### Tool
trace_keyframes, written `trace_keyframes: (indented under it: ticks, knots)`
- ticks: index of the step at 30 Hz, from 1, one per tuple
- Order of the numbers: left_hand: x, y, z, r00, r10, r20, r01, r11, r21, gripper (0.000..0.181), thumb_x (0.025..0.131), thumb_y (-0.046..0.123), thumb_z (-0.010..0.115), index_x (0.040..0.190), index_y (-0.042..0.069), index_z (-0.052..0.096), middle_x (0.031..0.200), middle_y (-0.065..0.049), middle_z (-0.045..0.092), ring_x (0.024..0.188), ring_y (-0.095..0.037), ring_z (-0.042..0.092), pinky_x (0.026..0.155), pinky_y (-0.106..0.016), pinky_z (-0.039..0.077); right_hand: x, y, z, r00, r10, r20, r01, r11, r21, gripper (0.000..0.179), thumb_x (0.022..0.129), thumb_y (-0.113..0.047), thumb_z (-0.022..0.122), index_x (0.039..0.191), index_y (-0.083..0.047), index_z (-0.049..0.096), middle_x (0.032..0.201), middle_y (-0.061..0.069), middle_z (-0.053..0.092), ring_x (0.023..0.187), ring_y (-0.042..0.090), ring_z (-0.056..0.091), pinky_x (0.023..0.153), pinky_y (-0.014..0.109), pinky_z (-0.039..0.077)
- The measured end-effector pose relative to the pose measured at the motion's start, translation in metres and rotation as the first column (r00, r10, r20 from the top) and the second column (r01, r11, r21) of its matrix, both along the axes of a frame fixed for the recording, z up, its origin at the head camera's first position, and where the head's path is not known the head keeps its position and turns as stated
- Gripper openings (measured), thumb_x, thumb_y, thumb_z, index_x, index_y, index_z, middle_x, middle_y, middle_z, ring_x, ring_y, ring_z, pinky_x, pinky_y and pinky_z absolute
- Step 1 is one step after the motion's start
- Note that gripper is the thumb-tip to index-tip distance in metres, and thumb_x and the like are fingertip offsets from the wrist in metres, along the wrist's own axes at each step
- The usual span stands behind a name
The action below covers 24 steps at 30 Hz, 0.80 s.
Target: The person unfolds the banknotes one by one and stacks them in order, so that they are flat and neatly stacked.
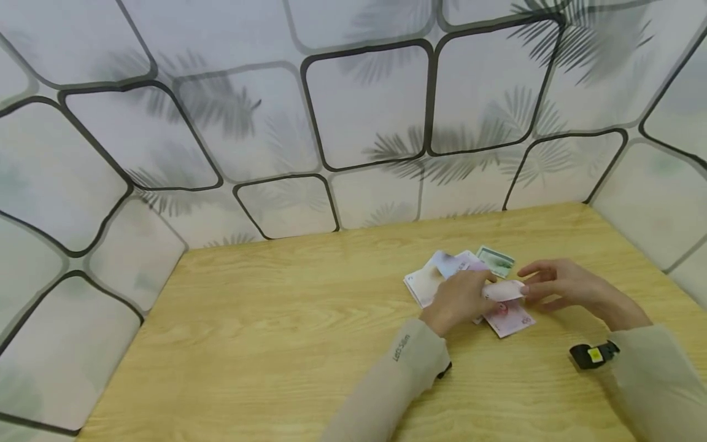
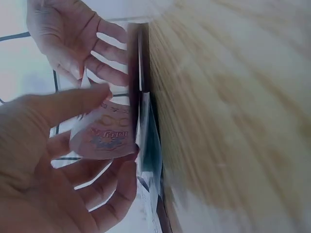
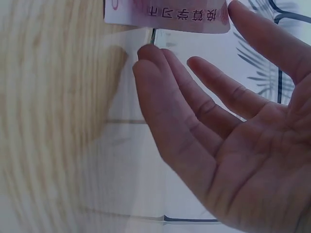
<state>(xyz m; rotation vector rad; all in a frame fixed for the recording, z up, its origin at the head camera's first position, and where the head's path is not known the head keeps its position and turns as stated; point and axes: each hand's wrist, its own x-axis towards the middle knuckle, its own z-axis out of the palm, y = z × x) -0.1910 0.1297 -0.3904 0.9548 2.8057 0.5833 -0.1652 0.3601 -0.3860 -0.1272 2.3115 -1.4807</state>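
A pink paper banknote printed with characters curves upward between the hands. My left hand holds it between thumb and fingers, over a pile of notes. At the note's right end, my right hand touches a corner with the thumb, while its other fingers stay extended and apart from the paper. Below lies another pink note, flat on the table. Pale purple and beige notes spread out behind the left hand, which partly covers them. A green note lies at the back of the pile.
The wood-grain table stretches to the left and front of the notes. A patterned wall covering encloses the table at the back and sides. A black band with a yellow square sits at the right wrist.
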Motion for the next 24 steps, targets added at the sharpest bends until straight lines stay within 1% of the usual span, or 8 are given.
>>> trace_keyframes:
  ticks: [2,6,8,13,15,17,21,24]
  knots:
    - [0.001,-0.001,-0.001,0.999,0.03,-0.024,-0.028,0.998,0.047,0.031,0.091,0.032,0.078,0.121,0.024,0.072,0.104,0.015,0.07,0.082,0.002,0.056,0.061,-0.016,0.042,0.001,-0.001,-0.001,1.0,0.003,-0.007,-0.003,1.0,0.007,0.058,0.098,-0.007,0.064,0.136,0.025,0.033,0.113,0.016,0.068,0.091,0.018,0.069,0.079,0.042,0.061]
    - [0.001,-0.004,0.0,0.995,0.069,-0.074,-0.059,0.99,0.125,0.005,0.096,0.021,0.072,0.098,0.017,0.074,0.081,0.011,0.067,0.064,0.0,0.05,0.051,-0.015,0.038,0.003,-0.002,-0.001,1.0,0.023,-0.016,-0.022,1.0,0.013,0.057,0.098,-0.006,0.063,0.136,0.025,0.034,0.117,0.022,0.066,0.093,0.017,0.069,0.081,0.043,0.061]
    - [0.001,-0.003,0.0,0.993,0.081,-0.087,-0.068,0.986,0.151,0.009,0.097,0.016,0.069,0.087,0.014,0.071,0.073,0.008,0.062,0.057,-0.002,0.043,0.045,-0.016,0.034,0.003,-0.003,-0.001,0.999,0.038,-0.015,-0.038,0.999,-0.003,0.058,0.098,-0.007,0.064,0.136,0.024,0.034,0.119,0.023,0.066,0.095,0.017,0.068,0.081,0.043,0.061]
    - [0.0,-0.004,0.001,0.99,0.117,-0.079,-0.094,0.963,0.251,0.007,0.094,0.011,0.071,0.088,0.01,0.07,0.074,0.005,0.063,0.053,-0.002,0.041,0.043,-0.015,0.032,0.003,-0.009,-0.001,0.995,0.096,-0.012,-0.097,0.995,-0.033,0.057,0.098,-0.007,0.063,0.135,0.025,0.035,0.115,0.017,0.068,0.095,0.018,0.068,0.08,0.042,0.061]
    - [-0.001,-0.004,0.002,0.99,0.133,-0.053,-0.109,0.94,0.322,0.003,0.093,0.009,0.072,0.092,0.007,0.071,0.075,0.003,0.064,0.052,-0.002,0.041,0.041,-0.015,0.032,0.003,-0.011,-0.002,0.992,0.122,-0.012,-0.123,0.991,-0.048,0.052,0.098,-0.005,0.062,0.132,0.026,0.036,0.11,0.013,0.07,0.092,0.017,0.069,0.078,0.039,0.061]
    - [-0.002,-0.004,0.004,0.989,0.148,-0.025,-0.127,0.914,0.384,0.005,0.092,0.008,0.074,0.094,0.004,0.071,0.076,0.0,0.065,0.05,-0.003,0.04,0.04,-0.015,0.032,0.002,-0.013,-0.003,0.99,0.143,-0.012,-0.144,0.988,-0.061,0.045,0.098,-0.003,0.061,0.126,0.025,0.039,0.102,0.008,0.071,0.087,0.015,0.068,0.075,0.036,0.061]
    - [-0.006,-0.007,0.007,0.981,0.176,0.076,-0.191,0.859,0.475,0.013,0.094,0.011,0.072,0.103,0.002,0.072,0.077,-0.002,0.068,0.048,-0.001,0.042,0.039,-0.014,0.034,0.002,-0.016,-0.004,0.988,0.152,-0.024,-0.154,0.986,-0.064,0.025,0.098,0.001,0.058,0.112,0.019,0.047,0.088,0.0,0.069,0.078,0.011,0.065,0.066,0.031,0.059]
    - [-0.01,-0.011,0.011,0.968,0.198,0.156,-0.251,0.804,0.539,0.018,0.094,0.011,0.071,0.108,0.001,0.071,0.077,-0.004,0.069,0.048,-0.001,0.044,0.04,-0.015,0.036,0.003,-0.016,-0.003,0.989,0.142,-0.037,-0.143,0.989,-0.045,0.016,0.1,0.001,0.055,0.107,0.013,0.05,0.087,0.0,0.064,0.076,0.01,0.061,0.063,0.03,0.057]
